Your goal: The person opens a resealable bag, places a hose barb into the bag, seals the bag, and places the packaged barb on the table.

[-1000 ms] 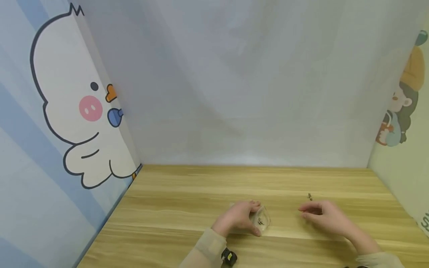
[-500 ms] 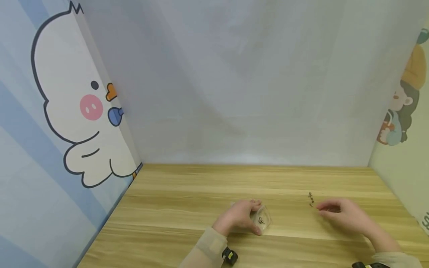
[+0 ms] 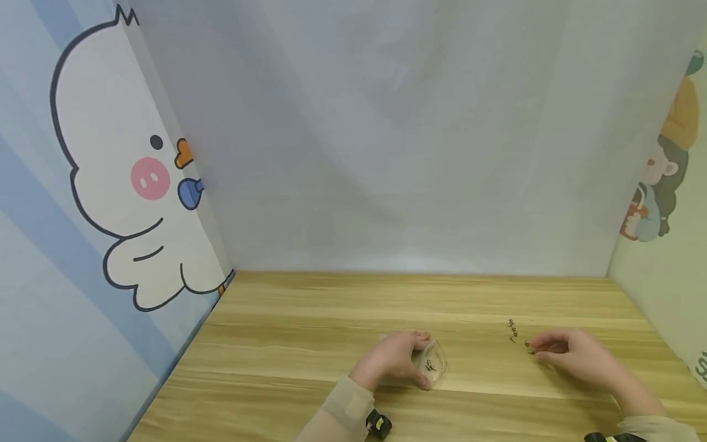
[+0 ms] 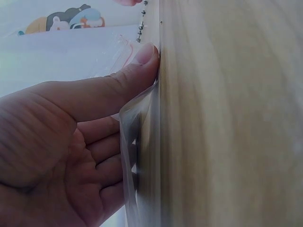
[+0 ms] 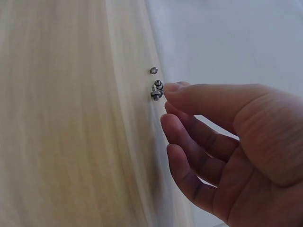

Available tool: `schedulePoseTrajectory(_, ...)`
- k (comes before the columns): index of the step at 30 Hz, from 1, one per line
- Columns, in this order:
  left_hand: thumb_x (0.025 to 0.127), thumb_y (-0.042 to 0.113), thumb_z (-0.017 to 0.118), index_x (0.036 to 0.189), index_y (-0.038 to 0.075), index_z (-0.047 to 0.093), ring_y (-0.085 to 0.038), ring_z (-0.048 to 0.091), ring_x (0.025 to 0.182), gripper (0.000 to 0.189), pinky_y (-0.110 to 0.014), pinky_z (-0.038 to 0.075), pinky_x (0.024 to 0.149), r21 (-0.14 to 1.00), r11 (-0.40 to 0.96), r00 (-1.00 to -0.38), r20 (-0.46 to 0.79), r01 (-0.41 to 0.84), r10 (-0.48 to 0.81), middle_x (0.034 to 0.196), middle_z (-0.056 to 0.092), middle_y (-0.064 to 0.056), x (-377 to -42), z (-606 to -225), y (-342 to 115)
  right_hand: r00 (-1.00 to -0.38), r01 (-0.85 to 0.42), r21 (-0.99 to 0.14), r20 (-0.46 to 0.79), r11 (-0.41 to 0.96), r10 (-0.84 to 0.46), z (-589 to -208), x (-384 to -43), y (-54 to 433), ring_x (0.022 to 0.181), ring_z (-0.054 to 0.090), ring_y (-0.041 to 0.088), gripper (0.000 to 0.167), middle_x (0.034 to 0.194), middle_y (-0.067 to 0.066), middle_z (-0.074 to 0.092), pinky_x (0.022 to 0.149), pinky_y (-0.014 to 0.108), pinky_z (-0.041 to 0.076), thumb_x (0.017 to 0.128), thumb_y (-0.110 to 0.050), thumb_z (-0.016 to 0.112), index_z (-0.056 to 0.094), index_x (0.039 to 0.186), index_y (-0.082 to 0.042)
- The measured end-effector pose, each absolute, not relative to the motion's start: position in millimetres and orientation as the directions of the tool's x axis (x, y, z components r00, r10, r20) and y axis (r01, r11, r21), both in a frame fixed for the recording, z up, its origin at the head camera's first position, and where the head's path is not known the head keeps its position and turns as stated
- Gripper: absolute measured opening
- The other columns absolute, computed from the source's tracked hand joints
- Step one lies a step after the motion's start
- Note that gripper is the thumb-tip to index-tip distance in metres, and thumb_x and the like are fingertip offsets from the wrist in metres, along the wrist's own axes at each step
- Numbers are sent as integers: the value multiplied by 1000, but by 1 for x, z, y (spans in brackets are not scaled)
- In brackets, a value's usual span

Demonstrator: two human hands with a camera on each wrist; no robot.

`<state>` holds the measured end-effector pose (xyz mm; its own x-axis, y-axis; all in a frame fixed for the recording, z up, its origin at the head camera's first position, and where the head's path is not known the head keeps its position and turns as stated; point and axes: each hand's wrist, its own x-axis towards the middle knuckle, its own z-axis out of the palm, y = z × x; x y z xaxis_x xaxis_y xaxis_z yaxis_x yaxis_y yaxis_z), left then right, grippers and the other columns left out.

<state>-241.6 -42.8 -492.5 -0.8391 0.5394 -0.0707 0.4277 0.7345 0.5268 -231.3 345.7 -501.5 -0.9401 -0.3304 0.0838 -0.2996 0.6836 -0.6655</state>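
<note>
My left hand [image 3: 393, 356] grips a small clear plastic bag [image 3: 439, 356] resting on the table. Its thumb and fingers curve round the bag's two sides, and a few small dark screws [image 3: 429, 365] show inside. In the left wrist view the bag's film [image 4: 130, 142] stands out in a fold under the thumb. My right hand [image 3: 577, 356] is low over the table to the right, thumb and index finger pinching a small metal screw [image 3: 531, 352]. Another screw [image 3: 526, 344] lies right by the fingertips. In the right wrist view a cluster of metal screws [image 5: 156, 94] overlaps the thumb tip.
A short row of small screws [image 3: 513, 330] lies on the wooden table [image 3: 304, 319], between the bag and my right hand, slightly farther back. A pale curtain [image 3: 414, 153] hangs behind the table. Printed cartoon panels flank it on both sides.
My right hand has moved right, away from the row of screws, and more of that row shows. Two screws now show at its fingertips. The left hand and bag have stayed in place.
</note>
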Motion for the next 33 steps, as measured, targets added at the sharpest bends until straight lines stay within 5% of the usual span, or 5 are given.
schedulePoseTrajectory(10,70,27,102,146,10,66,-20,47,150,86,-32,33,126,480,737,-819,-64,475,570,158,56,-1,-241,-493,-45,-928,-311,-671,61,674,-367,-501,-228,342,89,67,0,25,108,9,78,76,24,60,96,-15,80,77,114,1)
schedulePoseTrajectory(33,67,25,102,147,9,65,-20,47,150,90,-32,34,126,509,723,-818,-64,466,572,158,56,-2,-236,-492,-46,-962,-222,-603,8,766,-272,-501,-221,336,86,64,5,19,101,-4,75,74,28,55,99,-24,78,79,110,-8)
